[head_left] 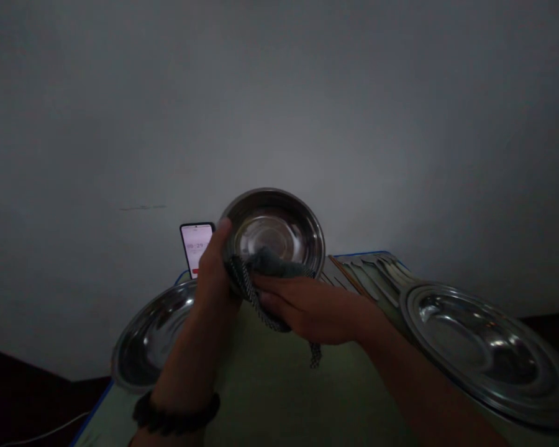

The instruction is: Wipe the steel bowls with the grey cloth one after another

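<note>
A shiny metal bowl (272,214) is held up above the table, tilted so its inside faces me. My left hand (214,264) grips its left side, with the thumb over the rim. Against the bowl's lower inside, my right hand (307,307) presses a dark checked cloth (274,264). Part of the cloth drapes over the near rim and a corner hangs below the right hand. The fingers of the right hand are partly hidden by the cloth.
A large metal basin (144,347) stands at the left, partly behind my forearm. Stacked metal plates (475,347) lie at the right. Behind them are several pieces of cutlery (377,276) and brown chopsticks (349,276). A lit phone (196,245) leans by the wall (279,93).
</note>
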`<state>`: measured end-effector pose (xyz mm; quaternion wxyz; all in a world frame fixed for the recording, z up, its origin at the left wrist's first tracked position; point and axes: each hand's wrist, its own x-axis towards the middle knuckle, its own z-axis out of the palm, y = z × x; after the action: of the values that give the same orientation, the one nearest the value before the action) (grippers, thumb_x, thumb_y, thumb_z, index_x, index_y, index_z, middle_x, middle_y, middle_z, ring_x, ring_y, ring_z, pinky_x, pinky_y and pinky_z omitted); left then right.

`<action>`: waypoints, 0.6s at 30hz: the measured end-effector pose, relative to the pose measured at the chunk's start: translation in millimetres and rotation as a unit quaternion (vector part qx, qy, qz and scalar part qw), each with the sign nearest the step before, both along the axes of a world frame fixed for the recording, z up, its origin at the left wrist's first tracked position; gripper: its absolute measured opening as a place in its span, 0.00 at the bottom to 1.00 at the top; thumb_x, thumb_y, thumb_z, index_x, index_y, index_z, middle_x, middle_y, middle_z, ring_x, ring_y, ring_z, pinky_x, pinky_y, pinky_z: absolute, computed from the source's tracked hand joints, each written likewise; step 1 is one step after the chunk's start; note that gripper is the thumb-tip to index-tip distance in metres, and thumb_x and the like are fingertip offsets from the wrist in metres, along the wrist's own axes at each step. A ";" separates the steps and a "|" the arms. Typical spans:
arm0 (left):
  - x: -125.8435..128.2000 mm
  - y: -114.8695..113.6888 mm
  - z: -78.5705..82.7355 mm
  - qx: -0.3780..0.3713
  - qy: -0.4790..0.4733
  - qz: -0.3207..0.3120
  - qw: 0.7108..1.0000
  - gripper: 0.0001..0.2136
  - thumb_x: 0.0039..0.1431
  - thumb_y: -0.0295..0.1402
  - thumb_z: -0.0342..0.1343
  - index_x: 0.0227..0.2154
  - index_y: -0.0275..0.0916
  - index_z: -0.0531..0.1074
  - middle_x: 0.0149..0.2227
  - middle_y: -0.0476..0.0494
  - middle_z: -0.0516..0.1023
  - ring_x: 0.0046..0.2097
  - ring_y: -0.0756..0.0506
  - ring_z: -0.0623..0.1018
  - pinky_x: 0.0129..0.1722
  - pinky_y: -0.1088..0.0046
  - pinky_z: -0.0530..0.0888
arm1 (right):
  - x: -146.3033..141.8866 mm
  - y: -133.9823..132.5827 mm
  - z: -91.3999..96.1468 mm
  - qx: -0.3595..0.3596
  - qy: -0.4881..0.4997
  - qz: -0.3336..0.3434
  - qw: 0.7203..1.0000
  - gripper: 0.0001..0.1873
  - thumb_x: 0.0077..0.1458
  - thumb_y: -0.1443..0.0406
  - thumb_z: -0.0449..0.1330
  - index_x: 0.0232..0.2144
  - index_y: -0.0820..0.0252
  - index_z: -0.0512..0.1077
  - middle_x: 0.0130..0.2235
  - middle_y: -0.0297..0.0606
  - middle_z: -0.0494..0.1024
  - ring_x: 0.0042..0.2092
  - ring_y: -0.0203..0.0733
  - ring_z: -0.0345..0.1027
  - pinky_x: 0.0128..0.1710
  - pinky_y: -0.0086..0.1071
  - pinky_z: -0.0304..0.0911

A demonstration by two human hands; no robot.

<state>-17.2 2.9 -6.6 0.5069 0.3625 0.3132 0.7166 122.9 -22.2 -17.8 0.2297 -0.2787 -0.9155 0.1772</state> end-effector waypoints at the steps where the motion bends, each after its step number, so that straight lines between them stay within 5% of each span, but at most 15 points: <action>1: -2.8 0.3 1.0 0.012 -0.001 0.017 1.000 0.11 0.56 0.40 0.55 0.27 0.38 0.76 0.26 0.48 0.79 0.38 0.46 0.80 0.42 0.72 0.76 | 0.7 -0.1 -1.1 0.010 -0.020 -0.013 1.000 0.25 0.65 0.61 0.42 0.60 0.62 0.59 0.60 0.42 0.67 0.60 0.44 0.61 0.60 0.39 0.58; 6: -5.1 -5.0 4.1 0.038 0.034 0.032 0.998 0.12 0.56 0.41 0.56 0.35 0.38 0.77 0.31 0.48 0.81 0.40 0.45 0.80 0.43 0.72 0.76 | 12.0 7.8 -15.0 0.086 -0.121 -0.165 0.975 0.28 0.64 0.61 0.41 0.60 0.74 0.59 0.64 0.49 0.58 0.66 0.49 0.47 0.66 0.49 0.41; 11: 8.1 -9.6 -4.0 -0.011 0.079 -0.082 0.993 0.17 0.56 0.45 0.55 0.41 0.38 0.76 0.37 0.44 0.82 0.47 0.41 0.79 0.48 0.65 0.75 | 17.8 24.9 -30.1 0.140 -0.099 -0.304 0.937 0.32 0.63 0.61 0.43 0.64 0.77 0.48 0.67 0.51 0.44 0.69 0.51 0.34 0.66 0.52 0.32; 15: 14.3 -1.7 -18.4 -0.046 0.051 -0.164 0.984 0.20 0.57 0.47 0.54 0.44 0.39 0.76 0.41 0.42 0.82 0.51 0.40 0.76 0.53 0.62 0.71 | 3.2 30.5 -33.5 0.088 -0.018 -0.243 0.966 0.33 0.64 0.60 0.40 0.65 0.75 0.40 0.68 0.49 0.34 0.69 0.49 0.24 0.66 0.52 0.34; 18: 13.0 4.0 -23.9 -0.057 0.043 -0.160 0.985 0.21 0.56 0.49 0.53 0.44 0.38 0.76 0.42 0.40 0.82 0.52 0.39 0.75 0.55 0.61 0.69 | -9.1 25.2 -30.4 0.039 0.018 -0.144 0.989 0.33 0.64 0.60 0.39 0.65 0.75 0.41 0.68 0.50 0.33 0.69 0.46 0.22 0.66 0.52 0.31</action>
<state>-4.2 6.9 -30.5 0.6208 0.4092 0.3130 0.5909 113.8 3.0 -48.1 0.2798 -0.3951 -0.8679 0.1115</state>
